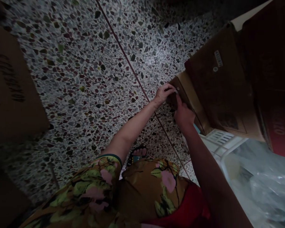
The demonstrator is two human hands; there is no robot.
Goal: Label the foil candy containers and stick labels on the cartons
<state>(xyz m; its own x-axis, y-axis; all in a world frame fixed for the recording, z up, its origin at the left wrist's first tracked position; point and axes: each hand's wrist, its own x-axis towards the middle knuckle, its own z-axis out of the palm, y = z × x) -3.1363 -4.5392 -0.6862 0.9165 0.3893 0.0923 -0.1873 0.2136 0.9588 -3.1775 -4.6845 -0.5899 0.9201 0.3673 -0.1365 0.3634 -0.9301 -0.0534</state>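
My left hand (163, 94) reaches to a low brown cardboard box (198, 118) on the right. Its thumb and index finger pinch at a small white label (176, 91) against the box's side. A tiny pale round dot shows on the cardboard beside it. My right hand (184, 114) is just below, its index finger stretched out to the label and the other fingers curled. Nothing shows in the right hand's grip; its thumb is hidden. Dim light blurs the fine detail at the fingertips.
More cardboard boxes (218, 85) stand stacked at right, one bearing a similar white label (218, 58). A white plastic crate (219, 139) holds clear plastic bags (270, 190). Another printed carton (16, 85) is at left. My sandalled foot (139, 152) rests on the speckled floor (85, 79).
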